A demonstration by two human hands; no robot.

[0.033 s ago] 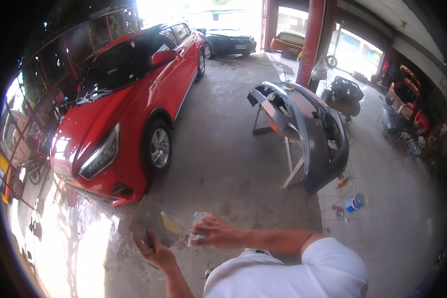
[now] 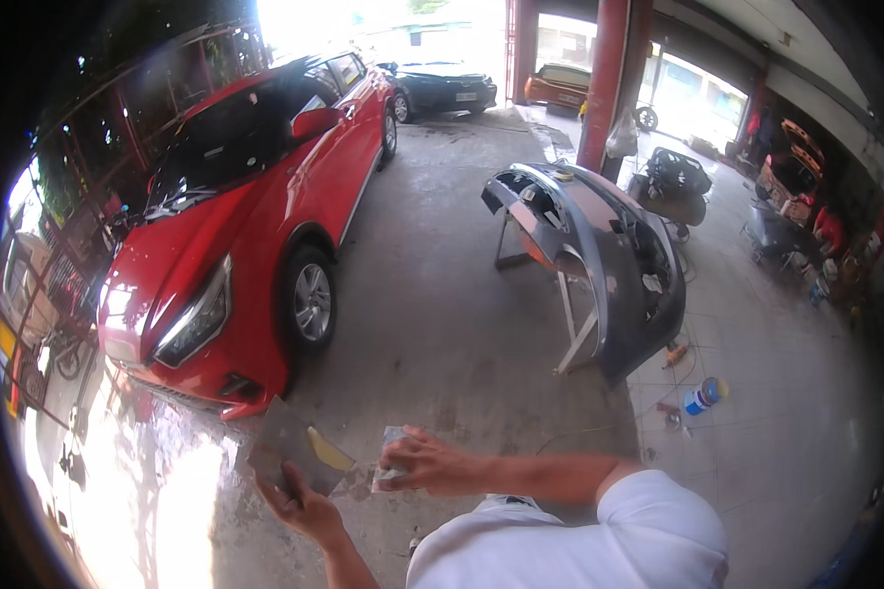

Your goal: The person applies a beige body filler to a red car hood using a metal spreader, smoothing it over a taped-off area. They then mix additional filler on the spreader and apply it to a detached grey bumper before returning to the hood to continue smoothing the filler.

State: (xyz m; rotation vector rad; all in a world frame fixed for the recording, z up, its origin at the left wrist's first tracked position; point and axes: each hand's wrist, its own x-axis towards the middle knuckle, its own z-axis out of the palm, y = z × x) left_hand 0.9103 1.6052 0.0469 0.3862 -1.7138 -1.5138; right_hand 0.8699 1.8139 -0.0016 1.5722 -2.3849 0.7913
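Observation:
My left hand [image 2: 303, 506] grips a flat grey board [image 2: 279, 440] from below, with the thumb over its near side. A yellow patch of putty-like paste [image 2: 330, 451] lies on the board's right part. To the right, my right hand [image 2: 424, 459] is closed on a thin, pale grey flat piece [image 2: 381, 479], which looks like a spreader. The fingers cover much of it. A small gap separates this piece from the board, and both are held above the concrete floor in front of my body.
A red car [image 2: 206, 275] stands at the left, its front corner just beyond the board. A dark grey bumper [image 2: 619, 265] with sanded patches rests on a stand [image 2: 580, 339] at the right. A blue can [image 2: 700, 398] and an orange tool [image 2: 674, 355] sit on the tiles.
The board in my left hand has shifted slightly left and tilted, so more of its face shows. My right hand and the pale piece have hardly moved.

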